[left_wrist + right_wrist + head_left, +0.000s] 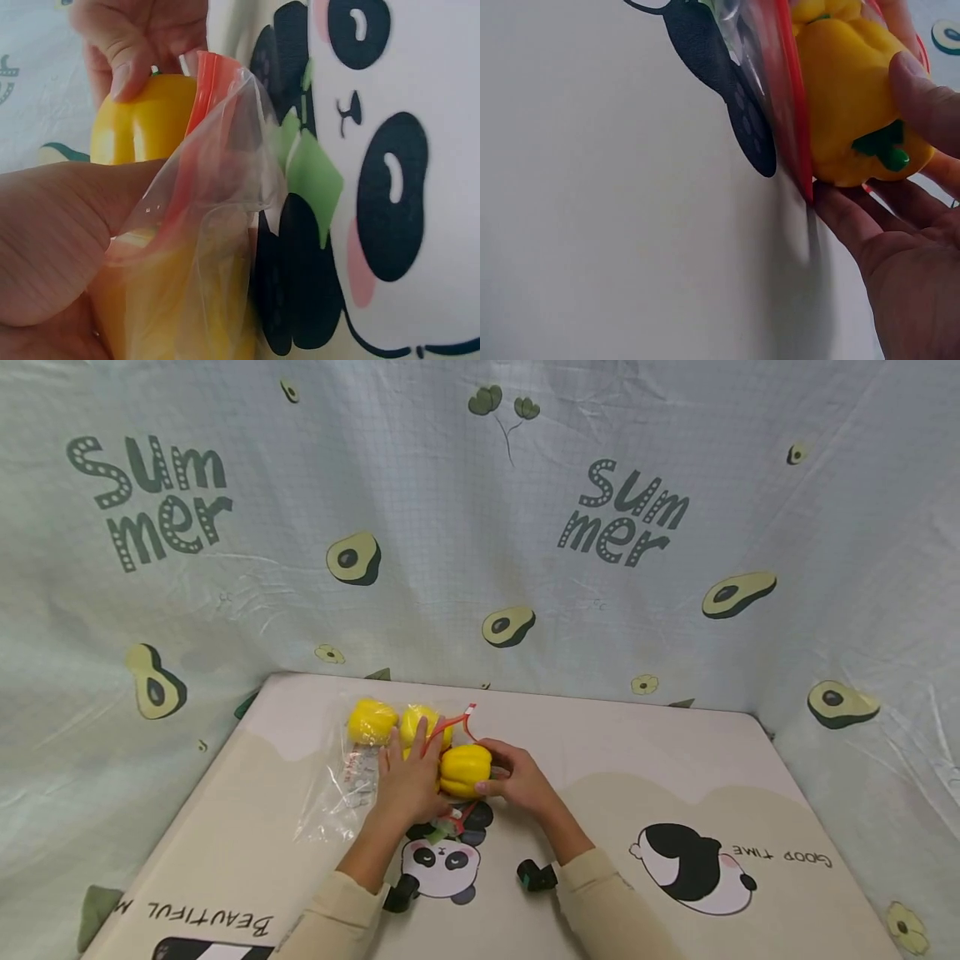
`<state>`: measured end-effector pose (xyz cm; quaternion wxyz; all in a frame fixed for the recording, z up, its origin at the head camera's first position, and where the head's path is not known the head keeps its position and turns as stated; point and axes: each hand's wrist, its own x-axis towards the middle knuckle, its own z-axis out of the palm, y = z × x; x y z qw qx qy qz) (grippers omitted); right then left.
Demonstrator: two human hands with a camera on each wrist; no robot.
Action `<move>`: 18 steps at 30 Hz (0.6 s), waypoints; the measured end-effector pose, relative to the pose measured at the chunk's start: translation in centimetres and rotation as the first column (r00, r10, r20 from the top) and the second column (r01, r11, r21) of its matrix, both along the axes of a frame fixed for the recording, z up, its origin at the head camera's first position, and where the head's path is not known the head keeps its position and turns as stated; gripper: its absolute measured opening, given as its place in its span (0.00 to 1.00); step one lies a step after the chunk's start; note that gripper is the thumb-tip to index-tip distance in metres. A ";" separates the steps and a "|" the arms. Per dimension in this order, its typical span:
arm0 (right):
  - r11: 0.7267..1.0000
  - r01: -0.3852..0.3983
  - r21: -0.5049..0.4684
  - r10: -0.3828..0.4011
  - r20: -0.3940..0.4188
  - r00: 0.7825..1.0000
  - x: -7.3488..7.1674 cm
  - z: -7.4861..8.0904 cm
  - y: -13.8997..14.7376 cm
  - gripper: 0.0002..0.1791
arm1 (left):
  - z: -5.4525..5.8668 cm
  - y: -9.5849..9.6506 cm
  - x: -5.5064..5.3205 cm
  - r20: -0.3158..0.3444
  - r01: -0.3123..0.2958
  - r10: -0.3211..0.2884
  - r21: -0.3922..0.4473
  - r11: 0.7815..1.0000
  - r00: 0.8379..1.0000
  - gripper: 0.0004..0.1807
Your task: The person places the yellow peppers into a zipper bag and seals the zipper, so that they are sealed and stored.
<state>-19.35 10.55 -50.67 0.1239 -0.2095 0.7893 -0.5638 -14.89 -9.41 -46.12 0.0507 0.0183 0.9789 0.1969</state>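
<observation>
My right hand (521, 782) grips a yellow bell pepper (465, 770) at the mouth of a clear plastic bag (330, 802) with a red zip strip (798, 112). Its thumb lies on the pepper's side near the green stem (889, 150), the fingers beneath. My left hand (406, 785) rests spread over the bag, fingers fairly straight, thumb at the red-edged opening. Inside the bag sit two yellow peppers, one at the far left (372, 722) and one beside it (417, 723). More yellow shows beneath the left hand, mostly hidden by it.
Everything lies on a pale table mat (600, 777) with printed pandas; one panda face (441, 865) is just below the bag. A cloth (450, 527) printed with avocados hangs behind the table. Black wrist cameras sit near both sleeves.
</observation>
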 end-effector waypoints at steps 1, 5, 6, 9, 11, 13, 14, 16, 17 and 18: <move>1.000 -0.002 0.006 0.002 0.001 1.000 0.0 0.1 0.0 0.37 | 0.0 0.0 0.0 0.000 0.001 -0.001 -0.003 1.000 1.000 0.67; 0.999 0.006 0.041 -0.007 0.010 1.000 0.0 0.2 -0.2 0.38 | 0.2 0.0 0.2 -0.005 0.006 -0.006 -0.024 1.000 1.000 0.66; 0.999 0.010 0.049 -0.010 0.014 1.000 -0.1 0.1 -0.3 0.38 | 0.2 0.0 0.3 -0.007 0.008 -0.009 -0.029 1.000 1.000 0.66; 0.997 0.020 0.070 -0.021 0.022 1.000 -0.1 0.1 -0.4 0.39 | 0.2 -0.1 0.3 -0.011 0.013 -0.013 -0.048 0.999 1.000 0.65; 0.997 0.022 0.078 -0.024 0.020 1.000 -0.1 0.1 -0.4 0.39 | 0.1 -0.1 0.3 -0.006 0.014 -0.014 -0.057 0.998 1.000 0.64; 0.996 0.019 0.090 -0.020 0.012 1.000 -0.1 0.2 -0.5 0.38 | 0.1 -0.1 0.2 0.001 0.011 -0.011 -0.066 0.998 1.000 0.64; 0.996 0.017 0.093 -0.018 0.010 1.000 -0.2 0.3 -0.6 0.38 | 0.1 -0.1 0.2 0.003 0.010 -0.010 -0.068 0.998 1.000 0.64; 0.995 0.010 0.100 -0.011 0.011 1.000 -0.2 0.3 -0.6 0.37 | 0.1 -0.1 0.3 0.003 0.008 -0.008 -0.070 0.998 1.000 0.64; 0.995 0.006 0.102 -0.008 0.017 1.000 -0.2 0.3 -0.7 0.37 | 0.2 -0.1 0.3 0.000 0.007 -0.007 -0.072 0.997 1.000 0.64; 0.994 0.004 0.106 -0.007 0.020 1.000 -0.2 0.3 -0.7 0.37 | 0.2 -0.2 0.3 -0.003 0.007 -0.008 -0.072 0.997 1.000 0.64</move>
